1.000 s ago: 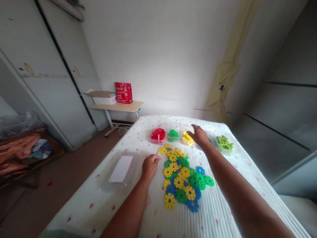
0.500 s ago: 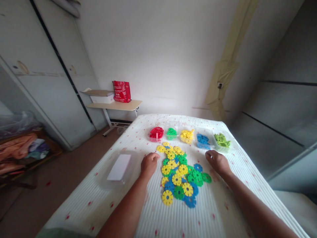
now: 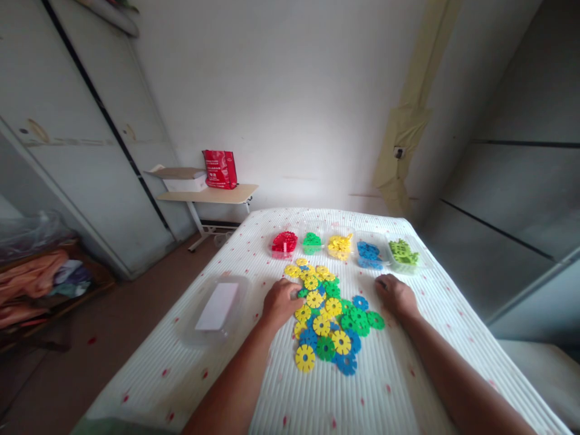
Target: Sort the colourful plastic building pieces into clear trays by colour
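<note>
My left hand [image 3: 281,303] has its fingers bent at the left edge of a loose pile of notched plastic discs. The fingertips close on a green disc [image 3: 301,293]. Yellow discs [image 3: 314,299], blue discs [image 3: 347,362] and more green discs [image 3: 357,320] overlap in the pile on the striped cloth. To the right of the pile, my right hand [image 3: 399,296] rests with curled fingers pressed together. Something dark shows at its fingertips, too small to make out.
Behind the pile stand clear boxes with red pieces [image 3: 284,243], green pieces [image 3: 312,241], yellow pieces [image 3: 339,245], blue pieces [image 3: 370,254] and light green pieces [image 3: 403,252]. A clear plastic lid or tray [image 3: 186,326] with a white card [image 3: 218,306] lies left.
My left hand has moved right to the pile's edge, and its fingertips have come onto the green disc. My right hand has hardly moved. The view has shifted slightly.
</note>
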Tool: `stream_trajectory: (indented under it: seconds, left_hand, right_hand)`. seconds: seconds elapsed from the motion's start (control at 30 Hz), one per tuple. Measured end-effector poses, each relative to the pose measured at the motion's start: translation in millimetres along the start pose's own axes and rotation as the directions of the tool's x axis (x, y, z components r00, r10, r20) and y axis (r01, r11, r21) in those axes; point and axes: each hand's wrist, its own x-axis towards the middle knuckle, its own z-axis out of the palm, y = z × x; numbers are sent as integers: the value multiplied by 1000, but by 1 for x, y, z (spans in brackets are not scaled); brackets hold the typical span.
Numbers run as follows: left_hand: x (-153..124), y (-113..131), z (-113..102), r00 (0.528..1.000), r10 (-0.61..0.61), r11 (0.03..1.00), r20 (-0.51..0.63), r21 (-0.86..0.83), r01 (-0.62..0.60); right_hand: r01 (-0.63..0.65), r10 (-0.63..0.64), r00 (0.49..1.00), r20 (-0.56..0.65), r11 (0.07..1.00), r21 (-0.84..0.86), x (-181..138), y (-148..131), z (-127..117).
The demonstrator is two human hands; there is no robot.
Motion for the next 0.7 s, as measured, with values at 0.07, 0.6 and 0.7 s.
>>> stream_trajectory:
  seconds: [0.07, 0.6, 0.7]
  left_hand:
    - [-1, 2, 0, 1000, 20, 999, 15, 46, -20]
    - [-4, 17, -3, 998, -6, 966, 62, 259, -10]
    - [-4, 15, -2, 999, 3, 969, 41, 248, -13]
  right_hand:
    - [-2, 2, 1000, 9, 1000, -11, 0, 0, 0]
    - [2, -3, 999, -34, 1000, -11, 0, 1, 5]
    - [4, -4, 999, -49, 1000, -3, 0, 1, 6]
